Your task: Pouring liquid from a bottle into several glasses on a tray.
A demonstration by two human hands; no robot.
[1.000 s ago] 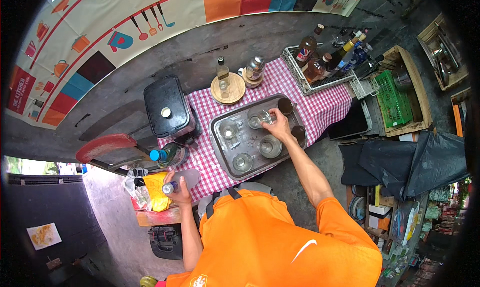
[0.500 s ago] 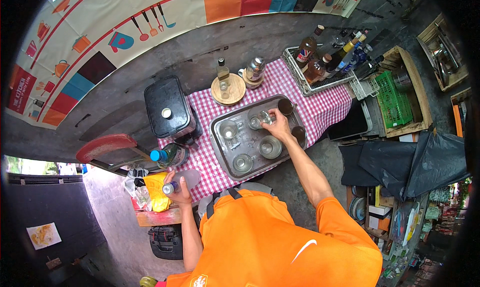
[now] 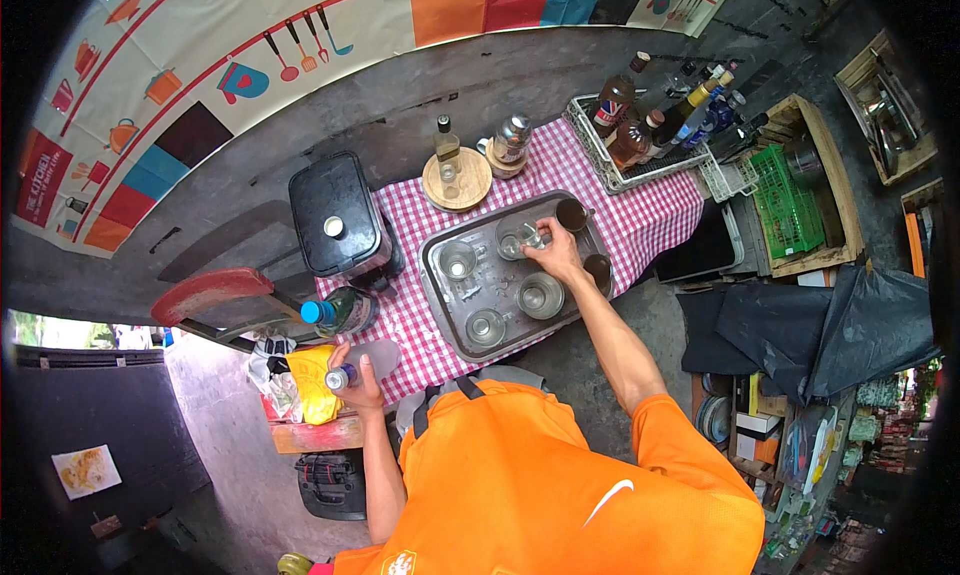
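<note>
My left hand [image 3: 362, 383] is wrapped round a clear bottle [image 3: 384, 355] near the table's front left edge, its capped neck pointing toward me. Over a grey metal tray [image 3: 484, 293], my right hand [image 3: 558, 257] grips a small clear glass [image 3: 532, 240], tilted above or against a tumbler at the back of the tray; the exact contact is hard to see. Other clear tumblers stand there too: a left one [image 3: 457, 262], a front one [image 3: 486, 327] and a middle one [image 3: 541, 295]. Two dark glasses, a far one [image 3: 571, 214] and a near one [image 3: 598, 267], stand on the right.
Behind the tray are a round wooden board [image 3: 470, 187] with a small bottle [image 3: 447, 145] and a metal-topped jar [image 3: 510, 140]. A wire basket of bottles [image 3: 625, 180] stands back right. A black bin [image 3: 335, 215] and a blue-capped bottle [image 3: 350, 312] are at left.
</note>
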